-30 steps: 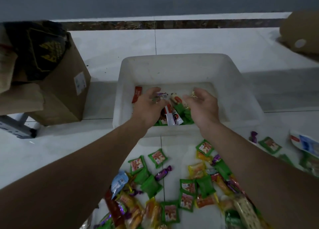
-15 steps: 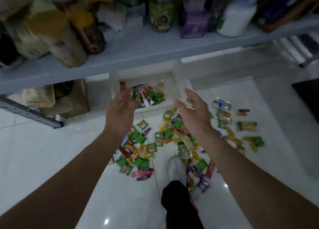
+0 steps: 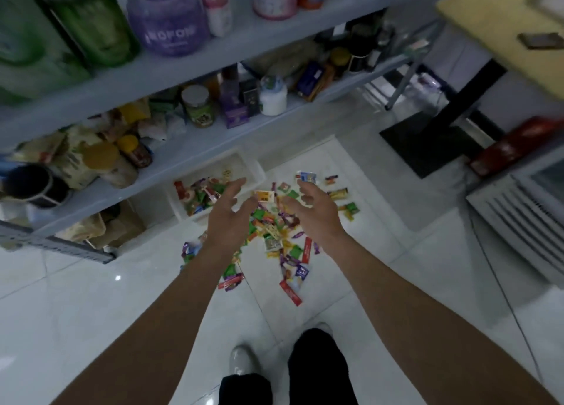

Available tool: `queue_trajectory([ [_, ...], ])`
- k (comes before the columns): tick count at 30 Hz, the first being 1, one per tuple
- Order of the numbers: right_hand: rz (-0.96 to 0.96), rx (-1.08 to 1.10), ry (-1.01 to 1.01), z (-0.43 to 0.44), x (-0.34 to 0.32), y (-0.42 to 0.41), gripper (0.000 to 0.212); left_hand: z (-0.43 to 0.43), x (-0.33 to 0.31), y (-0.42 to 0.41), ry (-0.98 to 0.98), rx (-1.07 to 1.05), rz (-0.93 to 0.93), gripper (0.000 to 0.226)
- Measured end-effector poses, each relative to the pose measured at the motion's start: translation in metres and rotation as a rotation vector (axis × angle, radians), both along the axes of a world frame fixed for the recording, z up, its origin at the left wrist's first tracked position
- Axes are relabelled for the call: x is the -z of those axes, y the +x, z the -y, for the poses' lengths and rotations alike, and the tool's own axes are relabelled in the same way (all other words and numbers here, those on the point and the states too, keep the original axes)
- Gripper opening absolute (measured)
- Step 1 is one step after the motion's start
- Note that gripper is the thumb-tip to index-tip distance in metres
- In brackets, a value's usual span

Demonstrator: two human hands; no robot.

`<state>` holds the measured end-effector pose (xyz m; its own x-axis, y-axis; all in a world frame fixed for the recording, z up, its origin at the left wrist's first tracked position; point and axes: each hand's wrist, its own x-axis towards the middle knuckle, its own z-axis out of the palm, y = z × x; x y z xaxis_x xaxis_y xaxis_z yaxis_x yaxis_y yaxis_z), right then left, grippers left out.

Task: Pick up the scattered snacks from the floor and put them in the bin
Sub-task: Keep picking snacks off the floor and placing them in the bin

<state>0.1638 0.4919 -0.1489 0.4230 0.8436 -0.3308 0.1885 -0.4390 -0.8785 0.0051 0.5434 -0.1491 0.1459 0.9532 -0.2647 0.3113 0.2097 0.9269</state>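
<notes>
A white bin (image 3: 254, 168) sits on the floor, partly under the lowest shelf, with several colourful snacks inside. Many more snacks (image 3: 280, 236) in green, red, purple and yellow wrappers lie scattered on the white tiles in front of it. My left hand (image 3: 227, 212) hangs high above the floor with fingers spread and relaxed, holding nothing. My right hand (image 3: 314, 209) is beside it, fingers loosely curved, also without anything in it. Both hands are far above the pile and partly hide it.
A grey shelf unit (image 3: 195, 148) packed with jars and bottles juts out on the left at several levels. A black table base (image 3: 427, 142) stands at the right, a white slatted appliance (image 3: 518, 221) beyond it. My shoes (image 3: 244, 362) are on the tiles below.
The view has risen from close over the bin to standing height. Both hands let go of the snacks in the bin and lifted away with nothing in them.
</notes>
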Motion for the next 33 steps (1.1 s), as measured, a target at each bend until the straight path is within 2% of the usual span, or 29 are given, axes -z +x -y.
queue_trajectory([
  [8, 0.009, 0.051, 0.03, 0.036, -0.035, 0.125, 0.059, 0.018, -0.037, 0.105, 0.043, 0.028, -0.038, 0.039],
  [14, 0.003, -0.012, 0.062, 0.047, -0.037, 0.25, 0.058, 0.03, -0.046, 0.226, 0.062, -0.055, -0.012, 0.042],
  [20, 0.04, -0.031, 0.074, 0.039, -0.048, 0.347, 0.057, 0.031, -0.055, 0.308, 0.055, -0.079, 0.005, 0.043],
  [33, 0.009, -0.057, 0.011, -0.067, -0.009, 0.438, 0.056, -0.066, -0.018, 0.385, 0.001, -0.176, -0.043, 0.04],
])
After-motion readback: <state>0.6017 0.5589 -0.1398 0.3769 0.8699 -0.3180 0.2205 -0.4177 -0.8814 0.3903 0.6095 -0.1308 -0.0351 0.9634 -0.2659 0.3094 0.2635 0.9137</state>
